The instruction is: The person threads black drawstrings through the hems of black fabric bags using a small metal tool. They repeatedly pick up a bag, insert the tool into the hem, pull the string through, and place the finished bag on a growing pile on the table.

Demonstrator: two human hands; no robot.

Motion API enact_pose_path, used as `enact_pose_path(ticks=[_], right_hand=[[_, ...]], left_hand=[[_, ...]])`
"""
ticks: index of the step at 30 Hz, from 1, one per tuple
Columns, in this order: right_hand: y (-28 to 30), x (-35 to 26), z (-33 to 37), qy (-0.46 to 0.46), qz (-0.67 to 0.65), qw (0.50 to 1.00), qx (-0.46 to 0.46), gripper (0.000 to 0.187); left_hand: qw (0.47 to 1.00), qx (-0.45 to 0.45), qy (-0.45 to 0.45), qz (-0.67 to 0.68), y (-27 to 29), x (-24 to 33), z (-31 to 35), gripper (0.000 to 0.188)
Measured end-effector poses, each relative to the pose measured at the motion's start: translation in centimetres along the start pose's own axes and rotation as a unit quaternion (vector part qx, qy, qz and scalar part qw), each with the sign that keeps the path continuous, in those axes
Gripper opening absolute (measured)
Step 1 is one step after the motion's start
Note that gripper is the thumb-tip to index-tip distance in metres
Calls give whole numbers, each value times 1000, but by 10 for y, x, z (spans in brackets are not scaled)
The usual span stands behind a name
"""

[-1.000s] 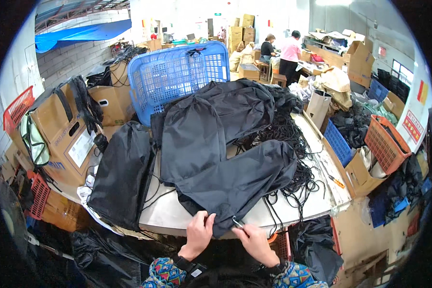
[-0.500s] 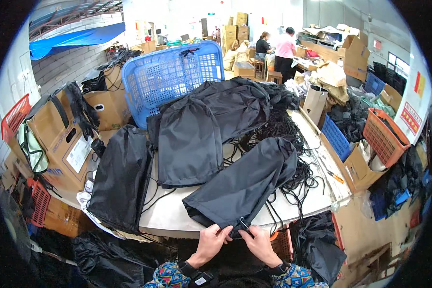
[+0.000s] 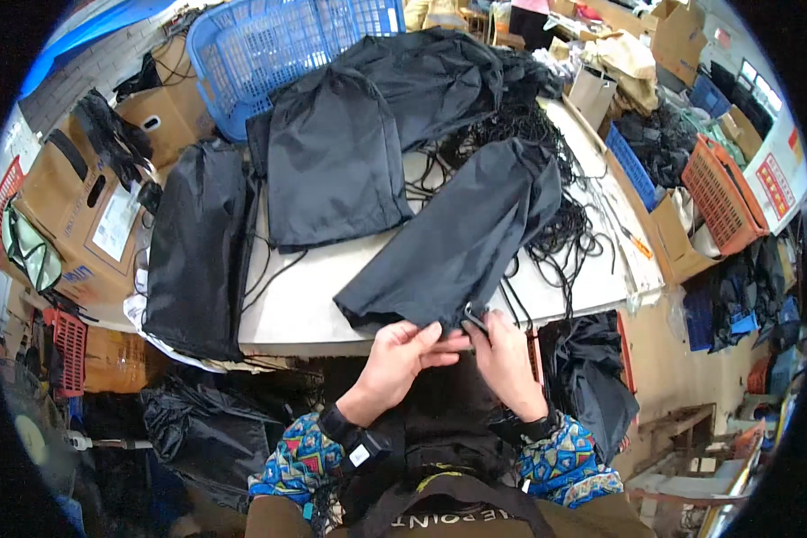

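A black drawstring bag (image 3: 448, 238) lies slantwise on the white table, its near end hanging at the front edge by my hands. My right hand (image 3: 508, 363) is closed, thumb and fingers pinching a thin metal tool (image 3: 469, 310) with a bent or looped tip, at the bag's near corner. Beside it, my left hand (image 3: 399, 363) has its fingers stretched toward the right hand and the thumb apart, close to the bag's hem. Whether the left fingertips touch the cloth is hard to see. More black bags (image 3: 332, 170) lie farther back, and another bag (image 3: 197, 260) rests at the left.
Tangled black cords (image 3: 560, 251) spread along the table's right side, near an orange-handled cutter (image 3: 637, 242). A blue plastic basket (image 3: 287, 54) stands at the back. Cardboard boxes (image 3: 72, 215) flank the left, an orange crate (image 3: 722, 193) the right. Black cloth (image 3: 592, 377) hangs below the table.
The view has tipped downward, so the table sits higher in the picture. My left hand has loosened from its pinch on the bag's hem, its fingers now extended. The right hand keeps its pinch.
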State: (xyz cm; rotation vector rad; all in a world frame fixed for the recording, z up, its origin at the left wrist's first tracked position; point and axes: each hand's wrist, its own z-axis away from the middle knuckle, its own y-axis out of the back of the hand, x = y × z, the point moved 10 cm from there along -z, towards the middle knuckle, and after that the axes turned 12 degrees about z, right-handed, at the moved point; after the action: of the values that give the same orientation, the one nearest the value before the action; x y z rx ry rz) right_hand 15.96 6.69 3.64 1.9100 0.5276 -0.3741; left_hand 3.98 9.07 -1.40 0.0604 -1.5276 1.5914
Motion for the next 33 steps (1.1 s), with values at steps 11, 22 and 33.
enact_pose_path(ticks=[11,22,33], right_hand=[[10,-29,15,4,33,997,-68,12],[-3,-40,7,20,92,993,-76,6],[59,-15,9,100,19,993,-66,14]], left_hand=[[994,93,-43,25,16,6,-9,18],[975,63,-79,-197,21,-1,-8,16],[980,72,-117,-146,27,52,-6,24]])
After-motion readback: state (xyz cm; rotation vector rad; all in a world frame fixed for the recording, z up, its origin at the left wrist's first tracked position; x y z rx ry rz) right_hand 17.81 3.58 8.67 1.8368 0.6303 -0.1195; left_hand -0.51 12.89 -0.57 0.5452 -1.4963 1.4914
